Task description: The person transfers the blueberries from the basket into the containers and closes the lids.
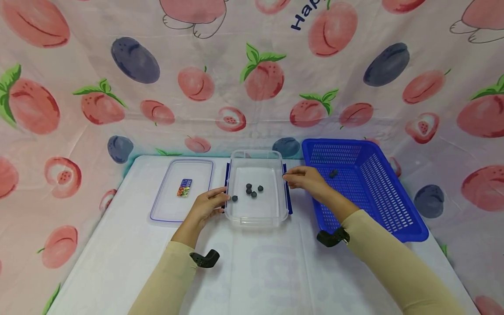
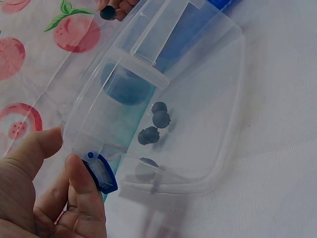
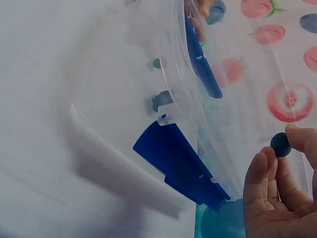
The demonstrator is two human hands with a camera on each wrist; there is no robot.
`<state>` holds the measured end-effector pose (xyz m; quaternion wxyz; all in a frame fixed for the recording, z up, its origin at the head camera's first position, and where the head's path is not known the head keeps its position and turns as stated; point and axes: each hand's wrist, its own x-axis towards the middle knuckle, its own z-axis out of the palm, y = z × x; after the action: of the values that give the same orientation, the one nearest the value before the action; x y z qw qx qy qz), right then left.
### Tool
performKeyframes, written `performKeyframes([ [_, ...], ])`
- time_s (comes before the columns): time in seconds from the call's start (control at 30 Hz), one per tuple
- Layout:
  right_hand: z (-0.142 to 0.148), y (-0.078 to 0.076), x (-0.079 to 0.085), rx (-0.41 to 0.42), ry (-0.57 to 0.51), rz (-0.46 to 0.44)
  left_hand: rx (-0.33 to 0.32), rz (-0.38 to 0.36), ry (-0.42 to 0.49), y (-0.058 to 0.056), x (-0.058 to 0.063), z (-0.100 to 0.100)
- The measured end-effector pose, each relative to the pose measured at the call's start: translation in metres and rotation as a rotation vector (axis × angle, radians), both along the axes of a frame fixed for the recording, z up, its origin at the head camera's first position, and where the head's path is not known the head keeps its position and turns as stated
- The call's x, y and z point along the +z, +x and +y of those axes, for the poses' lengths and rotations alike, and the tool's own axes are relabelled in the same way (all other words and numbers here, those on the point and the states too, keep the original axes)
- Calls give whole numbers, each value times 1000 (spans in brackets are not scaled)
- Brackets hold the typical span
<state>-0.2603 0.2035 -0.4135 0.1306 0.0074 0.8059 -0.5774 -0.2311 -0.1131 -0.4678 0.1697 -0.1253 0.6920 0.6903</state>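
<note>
The right hand (image 1: 307, 178) pinches one dark round berry (image 3: 281, 144) between the thumb and the fingertips, so these fingers are bent and nearly closed, with only the berry in the gap. This berry is held at the right side of the clear box (image 1: 271, 205), near its rim. The left hand (image 1: 206, 203) is at the left wall of the same box; its thumb and fingers hold the side lightly, beside a blue latch (image 2: 101, 173), and they are only partly closed. How firmly they press, I cannot tell. Inside the box, on its bottom, lie five loose berries (image 1: 253, 194): four are close together near the middle, and one is apart, near the left wall. To the right stands the blue basket (image 1: 366, 188), with some dark berries (image 1: 333, 173) in it, too small to count. To the left, the clear lid (image 1: 169, 205) with a blue edge lies flat on the white tablecloth (image 1: 244, 271), and a colourful label (image 1: 184, 187) is on it
</note>
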Motion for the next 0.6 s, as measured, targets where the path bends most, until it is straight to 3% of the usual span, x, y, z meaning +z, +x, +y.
performKeyframes([
  [0.6,-39,-18,-5,55,151,14,-5,1,-2,0,3,0],
])
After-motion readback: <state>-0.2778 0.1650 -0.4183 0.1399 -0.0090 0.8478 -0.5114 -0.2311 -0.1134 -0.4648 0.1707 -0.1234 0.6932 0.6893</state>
